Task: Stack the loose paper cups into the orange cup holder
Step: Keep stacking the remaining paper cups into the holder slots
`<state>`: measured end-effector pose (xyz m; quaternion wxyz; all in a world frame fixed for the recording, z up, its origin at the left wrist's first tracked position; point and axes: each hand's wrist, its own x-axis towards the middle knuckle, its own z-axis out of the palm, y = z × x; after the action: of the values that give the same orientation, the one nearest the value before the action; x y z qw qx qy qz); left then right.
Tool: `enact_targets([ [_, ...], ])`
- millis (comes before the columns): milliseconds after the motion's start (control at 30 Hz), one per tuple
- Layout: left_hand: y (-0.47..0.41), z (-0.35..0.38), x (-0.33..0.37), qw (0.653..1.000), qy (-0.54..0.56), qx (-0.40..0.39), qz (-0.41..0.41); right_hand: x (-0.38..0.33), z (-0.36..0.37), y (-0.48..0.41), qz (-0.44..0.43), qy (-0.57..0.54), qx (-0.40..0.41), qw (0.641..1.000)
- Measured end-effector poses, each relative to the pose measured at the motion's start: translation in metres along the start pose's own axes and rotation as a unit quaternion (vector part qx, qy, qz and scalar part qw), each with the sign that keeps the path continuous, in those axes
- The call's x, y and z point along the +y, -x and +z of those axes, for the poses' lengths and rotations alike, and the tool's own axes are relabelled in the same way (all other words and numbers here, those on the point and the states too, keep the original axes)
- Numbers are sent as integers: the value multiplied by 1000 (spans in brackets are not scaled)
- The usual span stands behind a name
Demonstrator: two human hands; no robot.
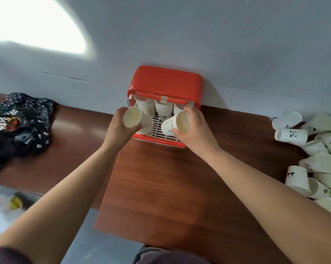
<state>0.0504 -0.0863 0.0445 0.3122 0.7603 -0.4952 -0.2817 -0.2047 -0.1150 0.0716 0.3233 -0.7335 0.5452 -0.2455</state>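
A dark, white-flecked bundle of cloth [18, 128] lies at the far left of the brown wood-grain table [161, 187], with a crumpled pale plastic bag [2, 210] lower down beyond the table edge. The left hand [121, 126] has its fingers and thumb curled round a plain white paper cup [132, 117], tipped on its side with its open mouth facing the camera. Just beside it, the boxy orange plastic cup holder [164, 82] stands against the pale wall; stacks of white cups [162, 111] hang inside it above a white slotted tray [158, 128]. The right hand [195, 128] grips a second white paper cup with a cartoon drawing [170, 126] – thumb under the rim, fingers over the top – tilted over the tray. Well apart at the far right lies a heap of loose white paper cups [317, 159], some with green or black prints.
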Motion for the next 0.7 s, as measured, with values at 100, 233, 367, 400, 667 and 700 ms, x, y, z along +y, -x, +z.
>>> enact_targets([
  [100,-12,8,-8,998,-43,-31,20,-6,13,-6,8,9,14,1000],
  [233,-28,21,-18,983,-132,-102,71,-10,29,-13,33,16,16,999],
  [367,-38,25,-21,975,-151,-144,82,-20,44,-22,31,1,24,999],
  [400,-40,25,-24,975,-142,-152,77,-24,47,-25,26,-4,29,999],
  [667,-35,2,-44,987,36,-157,-5,-46,90,-48,0,21,-28,999],
  [700,-34,0,-46,988,46,-146,-17,-47,95,-50,-13,46,-41,998],
])
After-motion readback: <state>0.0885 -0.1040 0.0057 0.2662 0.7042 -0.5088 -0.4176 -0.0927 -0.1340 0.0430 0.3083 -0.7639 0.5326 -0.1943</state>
